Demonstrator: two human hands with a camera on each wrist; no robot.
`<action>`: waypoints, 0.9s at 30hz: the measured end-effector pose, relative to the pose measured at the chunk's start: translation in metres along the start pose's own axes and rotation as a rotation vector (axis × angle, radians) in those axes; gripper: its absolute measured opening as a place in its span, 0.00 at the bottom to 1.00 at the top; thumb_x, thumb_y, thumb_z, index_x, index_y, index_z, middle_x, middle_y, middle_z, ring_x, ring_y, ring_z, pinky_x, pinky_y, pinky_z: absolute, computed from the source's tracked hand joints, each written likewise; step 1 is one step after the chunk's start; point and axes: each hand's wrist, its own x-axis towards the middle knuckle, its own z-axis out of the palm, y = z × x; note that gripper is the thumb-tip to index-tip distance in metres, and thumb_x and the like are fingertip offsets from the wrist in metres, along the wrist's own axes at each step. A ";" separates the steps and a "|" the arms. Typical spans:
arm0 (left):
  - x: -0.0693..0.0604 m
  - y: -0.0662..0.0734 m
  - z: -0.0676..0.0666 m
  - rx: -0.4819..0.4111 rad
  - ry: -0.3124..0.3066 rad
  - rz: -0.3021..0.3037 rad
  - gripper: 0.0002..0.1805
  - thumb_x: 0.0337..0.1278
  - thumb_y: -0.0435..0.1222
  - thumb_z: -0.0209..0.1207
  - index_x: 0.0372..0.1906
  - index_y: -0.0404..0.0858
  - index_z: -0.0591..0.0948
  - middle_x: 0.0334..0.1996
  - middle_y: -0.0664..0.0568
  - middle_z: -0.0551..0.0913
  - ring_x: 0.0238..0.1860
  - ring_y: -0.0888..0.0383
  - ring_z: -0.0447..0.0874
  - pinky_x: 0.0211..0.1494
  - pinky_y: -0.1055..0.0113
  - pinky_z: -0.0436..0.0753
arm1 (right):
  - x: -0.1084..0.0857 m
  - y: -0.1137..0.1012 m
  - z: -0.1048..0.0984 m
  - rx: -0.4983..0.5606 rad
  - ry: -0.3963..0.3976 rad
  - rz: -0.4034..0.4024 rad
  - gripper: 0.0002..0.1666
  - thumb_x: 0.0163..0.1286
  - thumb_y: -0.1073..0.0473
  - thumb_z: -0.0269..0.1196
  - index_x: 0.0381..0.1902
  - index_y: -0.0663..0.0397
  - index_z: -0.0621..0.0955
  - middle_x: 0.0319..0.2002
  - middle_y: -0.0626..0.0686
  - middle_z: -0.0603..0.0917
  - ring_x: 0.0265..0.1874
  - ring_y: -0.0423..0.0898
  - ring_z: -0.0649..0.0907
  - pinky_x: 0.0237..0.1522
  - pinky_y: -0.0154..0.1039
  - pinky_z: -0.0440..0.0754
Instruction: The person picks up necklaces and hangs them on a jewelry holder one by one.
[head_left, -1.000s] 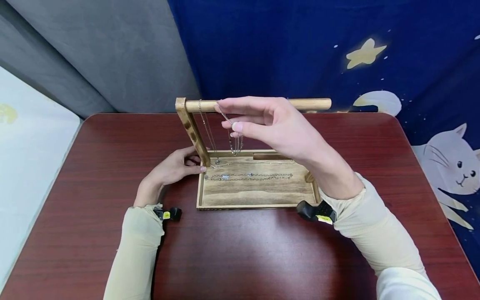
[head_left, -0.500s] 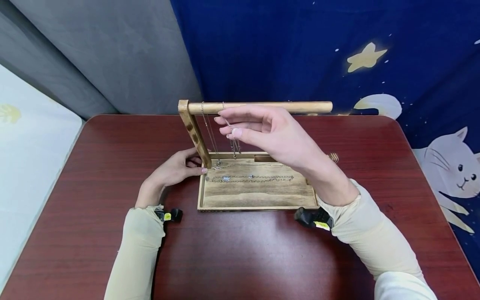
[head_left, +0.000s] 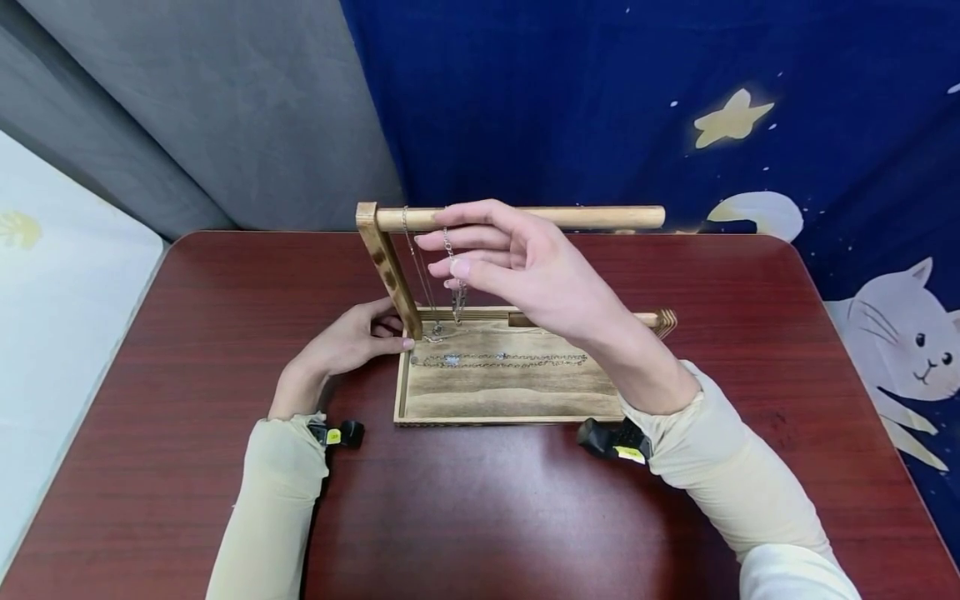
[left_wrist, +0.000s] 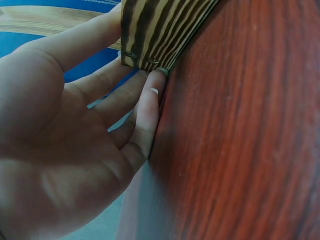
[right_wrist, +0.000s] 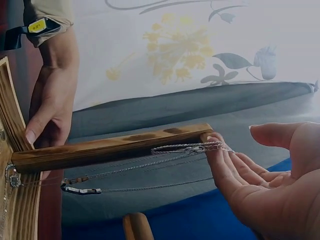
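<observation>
A wooden jewelry stand [head_left: 388, 271] has a crossbar [head_left: 607, 218] above a shallow tray [head_left: 517, 402]. My left hand [head_left: 345, 342] grips its left end beside the post, the thumb in front and the other fingers partly hidden behind. Close under the crossbar is my right hand [head_left: 525, 271], where a silver chain necklace [head_left: 459, 302] hangs at the fingers. The right wrist view shows that chain's upper strands [right_wrist: 190, 148] across the extended fingertips, with the thumb well apart. Another necklace [head_left: 416, 254] hangs from the bar nearer the post.
One more necklace [head_left: 540, 360] with pale blue pieces lies stretched along the tray floor. A second, lower bar [head_left: 645, 318] shows behind the right forearm. The stand rests on a reddish-brown table [head_left: 465, 517], with curtains [head_left: 525, 100] behind it.
My right hand has shifted slightly left along the bar, and its fingers have spread. The chain there now hangs straighter and further left. My left hand keeps its grip on the stand.
</observation>
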 end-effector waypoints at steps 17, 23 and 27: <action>-0.001 -0.002 -0.001 -0.016 0.001 0.027 0.27 0.60 0.33 0.67 0.62 0.33 0.74 0.43 0.41 0.82 0.45 0.50 0.80 0.47 0.67 0.78 | -0.003 0.008 -0.002 -0.136 -0.074 -0.014 0.26 0.70 0.70 0.61 0.65 0.60 0.73 0.62 0.52 0.78 0.61 0.46 0.79 0.61 0.49 0.75; -0.002 0.000 -0.001 -0.035 -0.009 0.020 0.26 0.61 0.33 0.67 0.62 0.32 0.74 0.44 0.41 0.83 0.47 0.50 0.81 0.47 0.67 0.78 | -0.006 0.014 -0.006 -0.215 -0.095 0.028 0.26 0.71 0.67 0.62 0.66 0.56 0.75 0.64 0.48 0.76 0.64 0.42 0.76 0.61 0.45 0.75; -0.002 0.001 -0.001 -0.020 -0.001 0.010 0.25 0.60 0.34 0.67 0.61 0.33 0.75 0.44 0.42 0.82 0.46 0.50 0.80 0.48 0.65 0.78 | -0.010 0.019 -0.010 -0.238 -0.087 0.062 0.25 0.71 0.66 0.62 0.66 0.53 0.76 0.63 0.47 0.78 0.64 0.42 0.76 0.60 0.43 0.76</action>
